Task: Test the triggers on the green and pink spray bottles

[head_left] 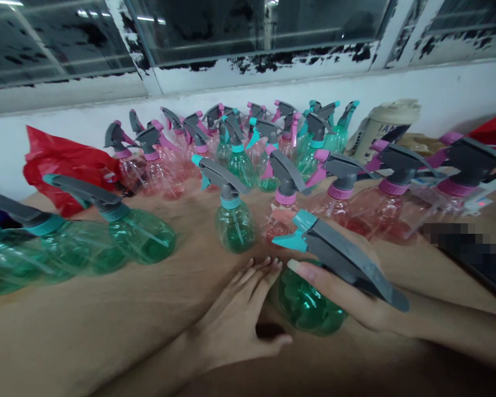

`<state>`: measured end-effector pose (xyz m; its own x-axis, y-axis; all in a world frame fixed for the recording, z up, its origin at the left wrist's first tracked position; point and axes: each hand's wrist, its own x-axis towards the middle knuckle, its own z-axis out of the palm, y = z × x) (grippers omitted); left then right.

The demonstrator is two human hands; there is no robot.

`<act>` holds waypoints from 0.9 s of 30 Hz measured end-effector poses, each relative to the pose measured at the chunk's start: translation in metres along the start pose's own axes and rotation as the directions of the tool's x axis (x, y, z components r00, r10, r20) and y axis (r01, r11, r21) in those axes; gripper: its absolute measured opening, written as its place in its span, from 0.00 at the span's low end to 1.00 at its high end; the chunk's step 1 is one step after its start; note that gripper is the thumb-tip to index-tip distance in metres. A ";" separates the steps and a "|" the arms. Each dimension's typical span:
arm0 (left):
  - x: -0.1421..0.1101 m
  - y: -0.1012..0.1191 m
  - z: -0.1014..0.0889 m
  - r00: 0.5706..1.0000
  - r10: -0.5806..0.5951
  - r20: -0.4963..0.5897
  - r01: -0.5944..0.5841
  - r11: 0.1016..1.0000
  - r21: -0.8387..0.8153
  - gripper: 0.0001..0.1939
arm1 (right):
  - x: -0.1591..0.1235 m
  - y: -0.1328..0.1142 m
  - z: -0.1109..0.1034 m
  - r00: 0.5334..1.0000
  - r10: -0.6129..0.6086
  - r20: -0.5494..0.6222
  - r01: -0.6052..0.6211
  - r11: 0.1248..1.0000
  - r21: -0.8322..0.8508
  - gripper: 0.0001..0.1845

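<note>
A green spray bottle (pixel 312 306) with a grey and turquoise trigger head is gripped around its neck by my right hand (pixel 351 289), thumb toward the front. Its base is at or close to the tabletop; I cannot tell if it touches. My left hand (pixel 240 317) lies just left of it on the table, fingers stretched out and holding nothing. Beyond the hands stands another green spray bottle (pixel 235 225). Beside that is a pink spray bottle (pixel 279 218), partly hidden behind the held bottle's nozzle.
Several green bottles (pixel 143 237) line the left side, several pink ones (pixel 382 212) the right. More bottles crowd the back by the wall, near a red plastic bag (pixel 66 171) and a paper cup (pixel 382 129). A dark flat object (pixel 475 253) lies at right.
</note>
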<state>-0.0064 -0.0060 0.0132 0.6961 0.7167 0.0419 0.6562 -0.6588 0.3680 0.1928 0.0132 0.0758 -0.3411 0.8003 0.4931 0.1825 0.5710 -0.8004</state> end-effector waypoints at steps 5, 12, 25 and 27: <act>-0.001 0.002 0.006 1.000 -0.026 -0.004 0.026 1.000 0.014 0.46 | 0.000 0.001 0.001 0.999 0.007 0.050 -0.004 0.998 -0.061 0.04; 0.000 0.005 0.003 0.999 -0.041 0.022 0.040 0.999 0.030 0.44 | -0.003 0.005 0.002 1.000 0.016 0.022 -0.014 0.998 -0.060 0.08; 0.007 0.011 0.001 0.999 -0.038 0.000 0.038 0.996 0.083 0.42 | -0.002 0.000 -0.003 1.000 -0.020 -0.014 0.019 0.998 -0.054 0.03; 0.007 0.012 0.000 0.999 -0.036 0.011 0.034 0.995 0.097 0.41 | -0.002 0.002 -0.004 1.000 -0.005 -0.008 0.004 0.999 -0.049 0.04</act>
<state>0.0059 -0.0090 0.0175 0.6756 0.7371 0.0183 0.7049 -0.6530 0.2769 0.1970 0.0134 0.0745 -0.3343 0.7991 0.4996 0.2264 0.5827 -0.7805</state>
